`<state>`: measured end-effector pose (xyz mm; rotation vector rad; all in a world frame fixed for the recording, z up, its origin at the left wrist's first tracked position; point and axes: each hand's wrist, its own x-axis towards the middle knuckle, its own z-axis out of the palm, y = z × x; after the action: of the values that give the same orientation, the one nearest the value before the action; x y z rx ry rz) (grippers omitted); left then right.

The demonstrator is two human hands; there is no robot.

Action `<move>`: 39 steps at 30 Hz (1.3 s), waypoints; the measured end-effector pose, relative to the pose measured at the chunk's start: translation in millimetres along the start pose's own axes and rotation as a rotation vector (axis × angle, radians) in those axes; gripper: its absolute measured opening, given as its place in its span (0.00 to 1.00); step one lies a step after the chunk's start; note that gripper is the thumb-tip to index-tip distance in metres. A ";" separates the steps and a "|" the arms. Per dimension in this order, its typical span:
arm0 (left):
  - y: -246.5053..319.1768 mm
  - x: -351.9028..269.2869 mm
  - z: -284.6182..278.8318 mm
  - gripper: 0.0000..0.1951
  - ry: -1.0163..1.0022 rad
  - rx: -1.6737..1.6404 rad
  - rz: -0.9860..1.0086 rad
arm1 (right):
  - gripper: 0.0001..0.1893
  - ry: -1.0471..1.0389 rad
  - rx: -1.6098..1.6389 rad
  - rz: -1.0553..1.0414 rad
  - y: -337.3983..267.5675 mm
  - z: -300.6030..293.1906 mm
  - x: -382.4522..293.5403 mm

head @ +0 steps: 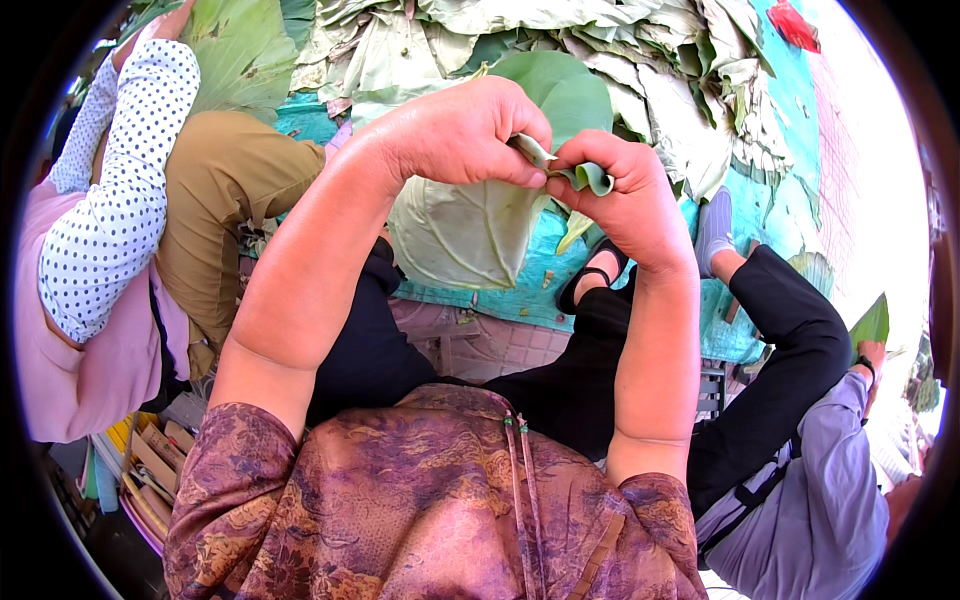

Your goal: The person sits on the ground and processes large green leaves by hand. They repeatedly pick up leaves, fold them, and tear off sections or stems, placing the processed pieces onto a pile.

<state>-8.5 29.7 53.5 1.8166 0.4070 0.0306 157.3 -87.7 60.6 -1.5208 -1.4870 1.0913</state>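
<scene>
A large lotus leaf [465, 232] hangs from my two hands over a turquoise tarp. Its pale, veined underside shows below my left wrist, and a smooth green part rises behind my fingers; whether both belong to one leaf is hard to tell. My left hand [480, 127] is bent at the wrist and pinches the leaf between thumb and curled fingers. Right beside it, my right hand [637, 199] grips a folded, curled bit of leaf edge [592, 178]. The fingertips of both hands nearly meet. The leaf's inner folds are hidden by my fingers.
Ahead lies a heap of pale lotus leaves [652, 82] on the turquoise tarp [784, 135]. A person in polka-dot sleeves [112, 195] sits at left near a big green leaf [240, 60]. At right another person [810, 480] holds a leaf [870, 326]. A red bag [793, 26] lies far right.
</scene>
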 end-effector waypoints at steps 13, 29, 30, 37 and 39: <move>4.1 -1.0 4.3 0.07 0.031 0.004 0.035 | 0.08 0.063 -0.030 -0.145 9.6 3.5 -0.8; 2.1 -2.2 0.2 0.13 0.023 0.264 0.013 | 0.06 0.117 -0.391 -0.142 8.7 9.1 2.3; 3.8 0.9 3.4 0.14 0.027 0.268 0.013 | 0.07 0.103 -0.433 -0.126 9.3 6.9 2.2; 0.7 0.2 6.4 0.10 0.032 0.374 0.101 | 0.11 0.051 -0.520 -0.185 17.6 10.8 1.9; 4.3 -3.6 10.0 0.08 0.089 0.307 0.038 | 0.08 0.110 -0.481 -0.219 25.4 16.3 3.8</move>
<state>-8.5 18.4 55.4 2.1311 0.4595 0.0787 151.5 -86.4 30.7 -1.6484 -1.8746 0.5332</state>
